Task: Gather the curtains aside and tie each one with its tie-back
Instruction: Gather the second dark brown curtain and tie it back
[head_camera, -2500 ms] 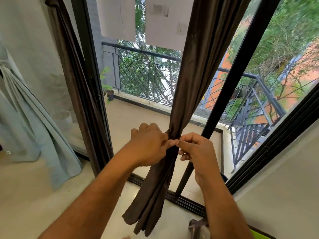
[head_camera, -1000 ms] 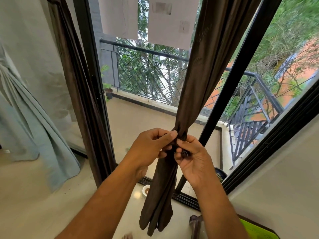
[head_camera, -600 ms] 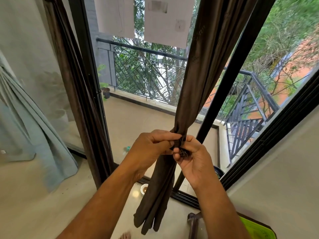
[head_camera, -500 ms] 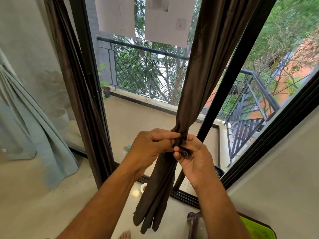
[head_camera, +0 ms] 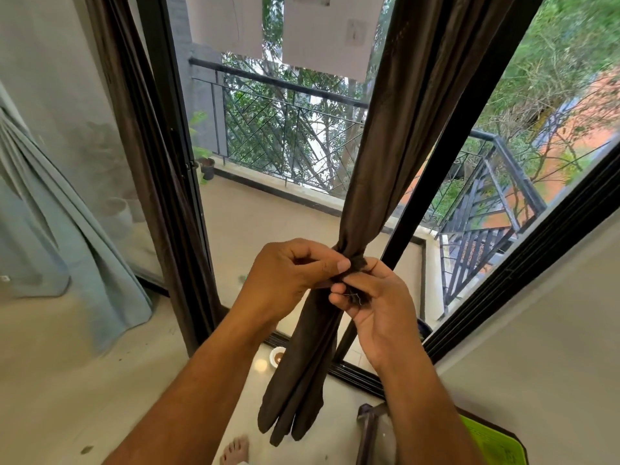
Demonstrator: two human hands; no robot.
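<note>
Curtain fabric in dark brown (head_camera: 396,142) is seen gathered into a narrow bundle in front of the glass door, its folds drawn tight at a waist near the middle of the view and its loose lower end hanging free above the floor (head_camera: 60,380). At that waist a dark tie-back (head_camera: 356,263) is wrapped round the bundle, though its ends are too small and too covered by fingers to be made out clearly. The left hand (head_camera: 288,273) is curled, with thumb and forefinger pinched on the tie-back at the left side of the bundle. The right hand (head_camera: 375,303) is curled as well, its fingertips pinching the tie-back and a fold of cloth just below the left thumb; the two hands are touching there. A second brown curtain (head_camera: 134,135) is seen hanging along the black door frame (head_camera: 174,169) to the left, and a pale blue-grey curtain (head_camera: 67,229) is draped at the far left edge. Beyond the glass a balcony railing (head_camera: 288,92) and a small potted plant (head_camera: 205,162) are visible, with trees behind. A small round cup (head_camera: 277,356) is seen on the floor just beside the hanging curtain end, and bare toes (head_camera: 235,451) are seen at the bottom edge.
</note>
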